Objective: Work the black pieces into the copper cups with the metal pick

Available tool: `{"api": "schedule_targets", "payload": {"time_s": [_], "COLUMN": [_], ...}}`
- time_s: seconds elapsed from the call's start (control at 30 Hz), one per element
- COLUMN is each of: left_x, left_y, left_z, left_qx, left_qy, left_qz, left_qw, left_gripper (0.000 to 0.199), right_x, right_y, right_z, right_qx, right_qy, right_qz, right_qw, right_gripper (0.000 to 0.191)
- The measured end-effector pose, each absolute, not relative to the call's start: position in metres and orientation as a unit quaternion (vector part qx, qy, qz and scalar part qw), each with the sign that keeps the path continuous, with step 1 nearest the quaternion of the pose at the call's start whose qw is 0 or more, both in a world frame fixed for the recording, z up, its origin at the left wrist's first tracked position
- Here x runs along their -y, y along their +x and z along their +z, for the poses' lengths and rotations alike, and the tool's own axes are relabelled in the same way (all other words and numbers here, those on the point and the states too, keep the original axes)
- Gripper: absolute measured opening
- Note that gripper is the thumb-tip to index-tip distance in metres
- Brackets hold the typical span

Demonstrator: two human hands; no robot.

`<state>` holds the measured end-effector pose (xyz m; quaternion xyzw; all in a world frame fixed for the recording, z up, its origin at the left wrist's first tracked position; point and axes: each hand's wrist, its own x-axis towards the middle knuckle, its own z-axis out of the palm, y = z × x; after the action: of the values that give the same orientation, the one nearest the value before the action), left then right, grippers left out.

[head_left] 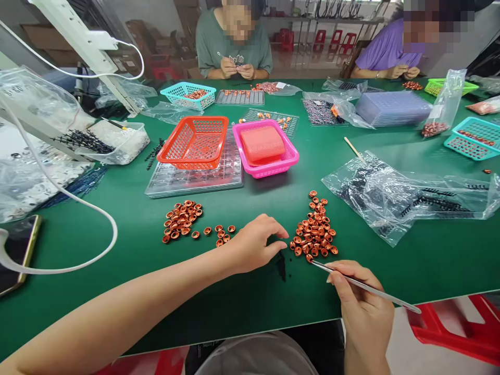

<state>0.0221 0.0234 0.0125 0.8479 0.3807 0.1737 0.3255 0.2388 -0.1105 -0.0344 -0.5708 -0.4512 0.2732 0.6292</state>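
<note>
Currently, right hand (pixel 365 310): we pinch a metal tool (pixel 375 290), tip at a ring (pixel 309 258), pile's (pixel 314 229) near edge.
Left hand (pixel 255 242): parted, nothing gripped, beside pile.
Tool tip: singling out one ring, we judge; calls for steadiness.

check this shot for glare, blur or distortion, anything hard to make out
Head view: white glare streaks the clear bag at right; head view: the copper-coloured pieces and metal tool look fairly sharp; head view: the left forearm looks stretched toward the corner, likely from a wide lens; head view: faces are pixelated.
</note>
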Motion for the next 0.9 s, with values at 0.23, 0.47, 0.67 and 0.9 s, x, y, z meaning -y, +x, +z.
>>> {"api": "schedule_targets", "payload": {"time_s": [0.23,0.47,0.67,0.9], "left_x": [-0.025,-0.027,-0.020,-0.023], "left_y": [0.046,0.053,0.055,0.056], "left_z": [0.014,0.017,0.017,0.007], "left_qx": [-0.387,-0.372,-0.327,-0.276], "left_qy": [0.864,0.893,0.933,0.957], "left_qz": [0.112,0.063,0.035,0.060], "left_qw": [0.301,0.245,0.148,0.061], "left_gripper": [0.016,0.009,0.013,0.023], "right_x": [0.110,0.112,0.113,0.113], "right_y": [0.240,0.238,0.239,0.238], "right_z": [-0.034,-0.034,-0.036,-0.034], "right_qx": [0.458,0.450,0.466,0.457], "right_qy": [-0.572,-0.571,-0.555,-0.552], "right_qz": [0.270,0.271,0.273,0.283], "right_qw": [0.624,0.631,0.633,0.638], "right_gripper": [0.008,0.009,0.014,0.015]}}
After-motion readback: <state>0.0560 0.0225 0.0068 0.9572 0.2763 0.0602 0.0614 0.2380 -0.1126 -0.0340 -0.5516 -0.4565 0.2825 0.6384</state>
